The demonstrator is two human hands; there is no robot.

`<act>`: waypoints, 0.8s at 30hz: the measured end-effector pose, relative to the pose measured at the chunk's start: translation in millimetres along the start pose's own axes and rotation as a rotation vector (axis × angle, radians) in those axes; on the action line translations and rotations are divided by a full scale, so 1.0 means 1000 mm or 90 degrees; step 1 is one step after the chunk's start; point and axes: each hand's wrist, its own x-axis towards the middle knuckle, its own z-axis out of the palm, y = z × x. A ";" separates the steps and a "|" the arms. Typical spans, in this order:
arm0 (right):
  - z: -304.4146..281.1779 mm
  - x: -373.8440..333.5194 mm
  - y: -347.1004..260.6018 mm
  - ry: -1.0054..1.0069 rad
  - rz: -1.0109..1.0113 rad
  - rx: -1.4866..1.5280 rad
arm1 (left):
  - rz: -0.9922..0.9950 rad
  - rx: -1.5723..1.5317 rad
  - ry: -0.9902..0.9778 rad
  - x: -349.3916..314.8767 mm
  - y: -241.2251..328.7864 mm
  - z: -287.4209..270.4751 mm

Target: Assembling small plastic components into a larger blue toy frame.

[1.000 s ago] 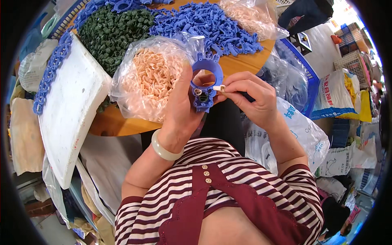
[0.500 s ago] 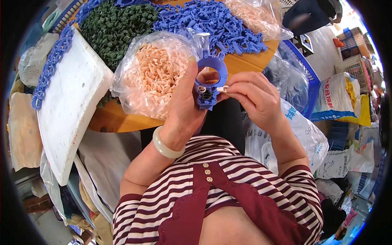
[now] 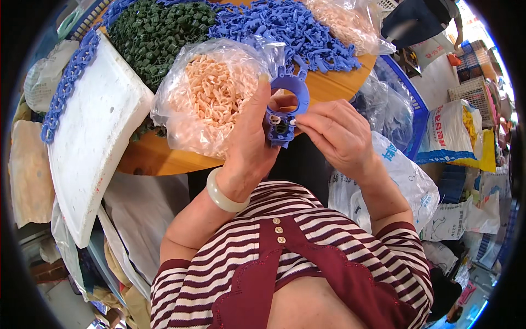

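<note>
My left hand (image 3: 251,131) grips a blue plastic part (image 3: 295,90) that has a large ring at the top and a small block below, with pale pieces seated in the block. At the block's right side, the fingertips of my right hand (image 3: 342,131) pinch a small peach plastic piece (image 3: 293,123) against it; most of that piece is hidden by the fingers. Just left of my left hand, a clear plastic bag (image 3: 170,123) lies open on the table, full of similar peach pieces (image 3: 213,90).
A wooden table (image 3: 139,160) carries a dark green heap of small parts (image 3: 159,35) and a blue heap of parts (image 3: 285,33). Another bag of peach pieces (image 3: 348,24) lies at the far right. A white foam board (image 3: 98,126) leans at left. A blue basket (image 3: 419,118) stands right.
My right hand has moved left and brought the peach piece from beside the blue part up against its block. The blue part has shifted slightly right in view.
</note>
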 end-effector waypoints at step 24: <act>-0.005 0.010 -0.001 -0.105 0.070 0.049 | 0.018 0.003 -0.045 0.001 -0.003 -0.008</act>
